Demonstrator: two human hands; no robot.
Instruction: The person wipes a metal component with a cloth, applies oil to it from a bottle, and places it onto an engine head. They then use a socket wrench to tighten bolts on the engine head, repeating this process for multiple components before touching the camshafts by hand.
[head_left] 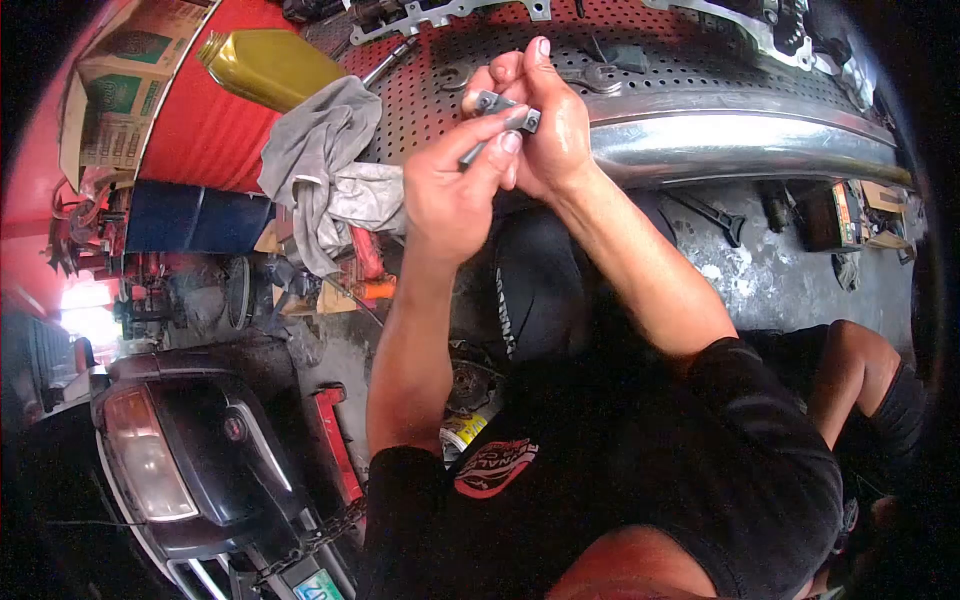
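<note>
A: Both hands are up over the perforated metal surface point(410, 115), and here's the small metal bracket point(532, 121), right between them!
B: The left hand point(450, 190) has it pinched between thumb and fingers, and the right hand point(555, 125) is half-closed around its far end, palm turned up.
A: Holes show at both ends of that bracket. What's around it?
B: Just beyond the right hand, a wrench point(604, 77) lies on the surface, partly hidden by that hand. Farther ahead, a flat metal engine part point(450, 14).
A: And off to the left?
B: A crumpled gray rag point(325, 130) just beside the left hand, draping over the surface's edge, with a gold plastic oil bottle point(275, 68) beyond it!
A: Look below and left of the hands: a dark vehicle's front end point(210, 450), headlight point(150, 455) showing.
B: Well to the right, lower down, another person's bent arm point(850, 385), apart from these hands.
</note>
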